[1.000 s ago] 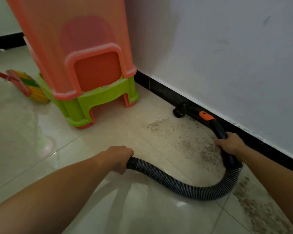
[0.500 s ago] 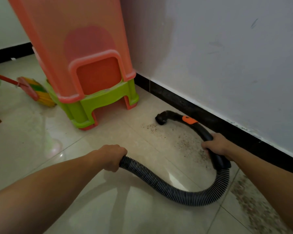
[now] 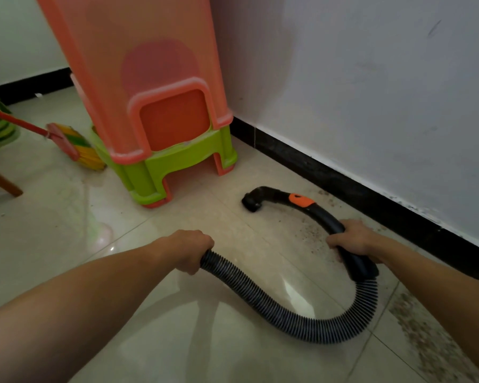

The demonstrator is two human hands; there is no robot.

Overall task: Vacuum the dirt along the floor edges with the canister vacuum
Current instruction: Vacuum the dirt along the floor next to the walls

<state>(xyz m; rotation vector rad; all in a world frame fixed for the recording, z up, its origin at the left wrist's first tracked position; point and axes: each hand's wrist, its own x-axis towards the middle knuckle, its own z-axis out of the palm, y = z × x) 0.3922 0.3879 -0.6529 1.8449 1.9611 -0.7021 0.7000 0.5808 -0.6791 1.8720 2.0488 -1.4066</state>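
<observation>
Your right hand (image 3: pixel 351 239) grips the curved handle (image 3: pixel 318 214), steering the nozzle (image 3: pixel 252 201) at frame centre; your left hand (image 3: pixel 190 248) clasps the ribbed hose (image 3: pixel 260 291), managing slack beside the dirt (image 3: pixel 313 239).

Dim light is prevailing; glare is glinting off the floor (image 3: pixel 295 290) between left hand (image 3: pixel 188 248) and right hand (image 3: pixel 351 239); frame edges are bending.
</observation>
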